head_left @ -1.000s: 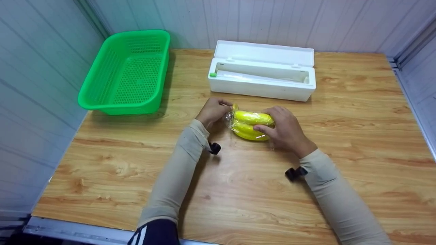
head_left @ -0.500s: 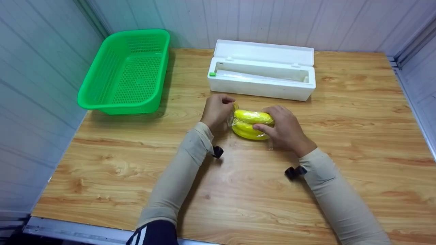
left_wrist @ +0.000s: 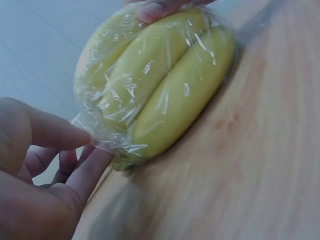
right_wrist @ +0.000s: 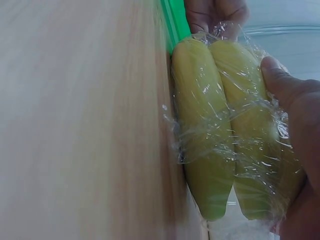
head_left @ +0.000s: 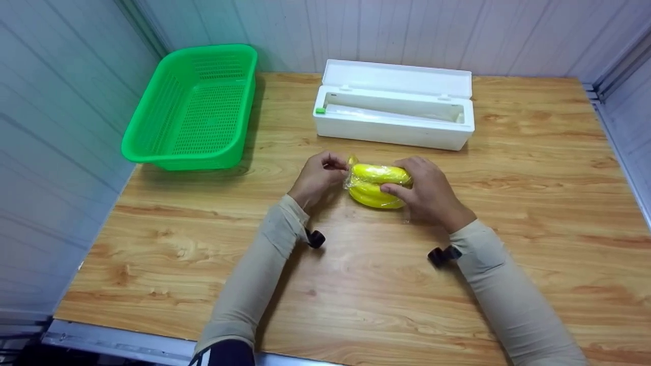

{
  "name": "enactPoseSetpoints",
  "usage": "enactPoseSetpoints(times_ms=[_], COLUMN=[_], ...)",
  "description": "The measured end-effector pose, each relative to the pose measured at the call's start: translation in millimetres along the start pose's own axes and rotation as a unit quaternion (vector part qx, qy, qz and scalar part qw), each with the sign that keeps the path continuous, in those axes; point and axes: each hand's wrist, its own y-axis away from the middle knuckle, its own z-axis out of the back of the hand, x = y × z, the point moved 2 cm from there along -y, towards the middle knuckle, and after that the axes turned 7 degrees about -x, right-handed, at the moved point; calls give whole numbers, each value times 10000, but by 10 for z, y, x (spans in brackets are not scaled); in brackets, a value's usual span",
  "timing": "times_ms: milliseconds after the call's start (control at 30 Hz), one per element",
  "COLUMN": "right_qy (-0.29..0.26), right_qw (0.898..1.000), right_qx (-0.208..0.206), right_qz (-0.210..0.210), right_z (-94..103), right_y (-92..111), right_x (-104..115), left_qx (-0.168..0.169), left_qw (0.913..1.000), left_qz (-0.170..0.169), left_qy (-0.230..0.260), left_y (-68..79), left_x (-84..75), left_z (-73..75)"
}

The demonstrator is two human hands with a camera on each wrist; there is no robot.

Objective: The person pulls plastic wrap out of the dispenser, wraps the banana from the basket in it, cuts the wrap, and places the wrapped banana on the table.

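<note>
A bunch of yellow bananas (head_left: pixel 376 196) lies on the wooden table, wrapped in clear, crinkled cling film (left_wrist: pixel 115 136). From the right, my right hand (head_left: pixel 433 195) grips the bunch, its thumb lying across the upper side. At the stem end my left hand (head_left: pixel 315 180) pinches the edge of the film between thumb and finger, as the left wrist view shows close up. A loose flap of film stands off the bananas (right_wrist: pixel 205 125) in the right wrist view. The fingers of my right hand behind the bunch are mostly hidden.
A green plastic basket (head_left: pixel 244 127) stands at the back left. Behind the bananas is a white box (head_left: pixel 391 133) with its lid up; a clear sheet and a small green slider (head_left: pixel 320 111) show at its opening. Panelled walls border the table (head_left: pixel 356 305) at the back and sides.
My left hand shifted slightly forward, then drew back left and toward me at the film's stem end. My right hand and the bananas have stayed nearly in place.
</note>
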Motion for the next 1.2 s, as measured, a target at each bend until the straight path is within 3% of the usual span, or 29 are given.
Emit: enactPoseSetpoints(times_ms=[133,267,367,500,633,733,833,933,1067,1200], right_qy=[-25,-36,-24,-18,-40,-64,-65,-41,-8,0], right_qw=[10000,10000,10000,10000,10000,10000,9999,9999,9997,9994], right_qx=[-14,-9,-11,-18,-30,10,94,150,213,323], right_qz=[-27,-47,-29,41,58,24,3,35,77,99], right_z=[5,0,-8,-15,-7,2,10,14,21,31], right_y=[1,2,0,0,2,0,0,0,-6,-6], right_x=[-6,-2,2,6,4,5,2,-2,-8,-20], left_qx=[127,209,305,495,706,681,701,757,704,664], left_qw=[9962,9873,9901,9939,9900,9880,9923,9956,9895,9859], left_qz=[-191,85,412,533,170,-76,20,476,1142,1363], left_qy=[-844,-1574,-1310,-833,-1211,-1386,-1023,-286,528,709], left_y=[37,95,138,192,219,207,168,122,79,69], left_x=[8,-4,-11,-40,-49,-29,13,68,107,97], left_z=[-21,-27,-12,12,8,7,12,27,26,14])
